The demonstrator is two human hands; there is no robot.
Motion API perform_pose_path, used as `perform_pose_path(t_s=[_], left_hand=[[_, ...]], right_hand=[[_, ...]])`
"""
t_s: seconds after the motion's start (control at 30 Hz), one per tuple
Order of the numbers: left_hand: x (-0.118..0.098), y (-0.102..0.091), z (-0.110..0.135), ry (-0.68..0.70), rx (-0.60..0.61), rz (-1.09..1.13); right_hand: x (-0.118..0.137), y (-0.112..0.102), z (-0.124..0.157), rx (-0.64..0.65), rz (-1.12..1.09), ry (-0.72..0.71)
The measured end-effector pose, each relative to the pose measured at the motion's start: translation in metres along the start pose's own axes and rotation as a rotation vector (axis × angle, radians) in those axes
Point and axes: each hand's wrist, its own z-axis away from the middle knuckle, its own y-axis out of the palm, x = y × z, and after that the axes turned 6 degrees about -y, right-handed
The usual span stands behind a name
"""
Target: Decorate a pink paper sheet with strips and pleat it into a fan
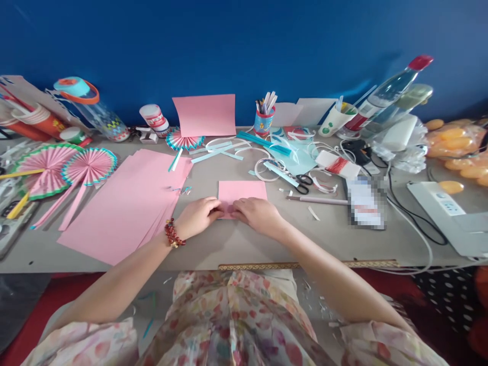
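Note:
A small sheet of pink paper (244, 189) lies on the desk in front of me. My left hand (200, 216), with a red bead bracelet (174, 235) at its wrist, is closed on the sheet's near left edge. Close beside it, my right hand (257, 214) has its fingers curled over the near edge, thumb side toward the left hand. The fingers partly hide that edge, so whether it is folded is hard to see. To the left lies a stack of larger pink sheets (125, 198).
Finished pleated paper fans (89, 166) lie at the left. Behind the sheet are blue paper strips (267, 143), black scissors (303, 183) and a pen cup (264, 121). A pencil (324, 201), a phone (366, 203) and a power strip (444, 201) are at right. A patterned ruler (305, 265) follows the front edge.

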Motion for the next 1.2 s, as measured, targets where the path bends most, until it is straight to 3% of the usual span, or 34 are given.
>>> perform_pose_path(t_s=[0.43, 1.2], left_hand=[[-0.001, 0.002, 0.003, 0.012, 0.006, 0.071], [-0.005, 0.006, 0.008, 0.008, -0.012, 0.019]], right_hand=[[-0.009, -0.004, -0.008, 0.071, -0.137, -0.087], [-0.010, -0.006, -0.009, 0.107, -0.125, -0.118]])
